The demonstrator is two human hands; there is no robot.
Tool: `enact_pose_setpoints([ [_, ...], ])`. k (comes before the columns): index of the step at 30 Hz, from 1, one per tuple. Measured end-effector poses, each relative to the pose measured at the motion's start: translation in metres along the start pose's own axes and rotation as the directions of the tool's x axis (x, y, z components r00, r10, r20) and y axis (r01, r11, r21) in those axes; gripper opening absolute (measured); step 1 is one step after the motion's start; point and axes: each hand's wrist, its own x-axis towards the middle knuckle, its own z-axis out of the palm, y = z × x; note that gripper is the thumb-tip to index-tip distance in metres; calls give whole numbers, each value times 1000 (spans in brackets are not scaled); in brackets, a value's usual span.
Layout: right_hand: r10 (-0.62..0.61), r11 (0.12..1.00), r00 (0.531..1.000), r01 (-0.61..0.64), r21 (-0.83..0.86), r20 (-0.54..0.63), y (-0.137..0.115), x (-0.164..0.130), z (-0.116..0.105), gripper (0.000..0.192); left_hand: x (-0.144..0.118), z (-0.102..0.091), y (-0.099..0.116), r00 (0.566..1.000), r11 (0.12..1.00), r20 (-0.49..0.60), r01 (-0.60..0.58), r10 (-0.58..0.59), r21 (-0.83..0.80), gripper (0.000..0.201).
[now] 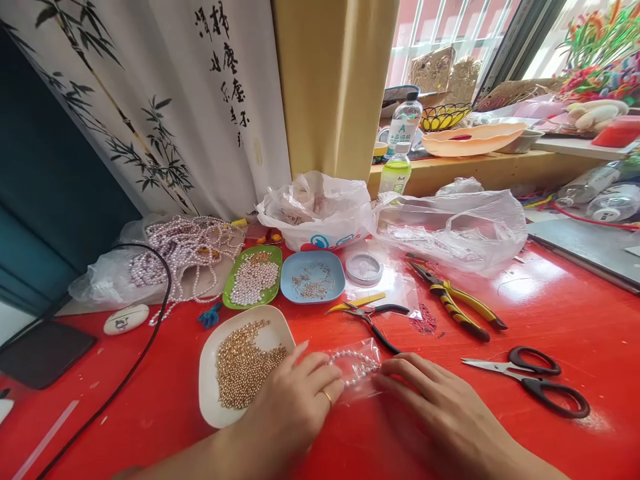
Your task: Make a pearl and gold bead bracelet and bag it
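On the red table lies a small clear plastic bag (pixel 367 348) with a white pearl bracelet (pixel 356 381) in it. The fingers of my left hand (pixel 305 393), one wearing a gold ring, are bent together on the bag's left edge. At its right edge, the closed fingers of my right hand (pixel 430 397) hold it; that thumb is hidden. Beside my left hand stands a white tray (pixel 207 393) of gold beads, partly covered by the hand. Just behind the bag lie black-handled pliers (pixel 377 330) and yellow tweezers (pixel 360 301).
A green tray (pixel 231 293) of pearls and gold beads stands by a blue tray (pixel 313 262) of small metal pieces. Yellow-black pliers (pixel 457 300) and scissors (pixel 530 379) lie right. Plastic bags (pixel 320 207) and bead strands (pixel 175 253) line the back. A black cable (pixel 150 347) crosses left.
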Motion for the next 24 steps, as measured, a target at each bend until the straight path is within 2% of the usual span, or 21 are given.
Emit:
enact_pose_setpoints([
  [5,-178,979,984,179,-99,14,1,9,-7,23,4,-12,-6,990,999,-138,-13,6,-49,35],
  [8,-219,969,974,210,-129,-58,20,18,-22,22,5,-25,-10,973,997,-229,10,-29,-81,32],
  [10,-110,976,984,80,-202,-143,45,24,-37,20,4,-31,-13,963,992,-257,46,-75,-117,31],
  [11,0,955,974,-68,-289,-228,60,27,-46,17,3,-33,-14,960,989,-265,63,-97,-131,31],
  [13,128,905,936,-246,-348,-327,88,33,-64,16,0,-35,-16,957,987,-268,78,-114,-140,31],
  [15,262,828,890,-405,-387,-372,108,37,-80,21,-3,-34,-19,961,988,-258,70,-103,-136,31],
  [17,319,790,852,-481,-381,-415,116,40,-89,26,-5,-32,-22,967,988,-231,72,-103,-138,30],
  [18,339,788,843,-497,-364,-417,116,41,-91,27,-6,-32,-23,972,987,-208,81,-109,-141,30],
  [20,362,819,859,-478,-318,-361,113,42,-87,28,-7,-29,-25,980,983,-148,110,-132,-144,29],
  [22,369,873,900,-421,-247,-232,107,44,-75,26,-8,-27,-26,985,982,-99,124,-139,-139,28],
  [24,382,908,920,-391,-148,-88,103,50,-58,24,-6,-24,-27,989,984,-72,116,-127,-133,28],
])
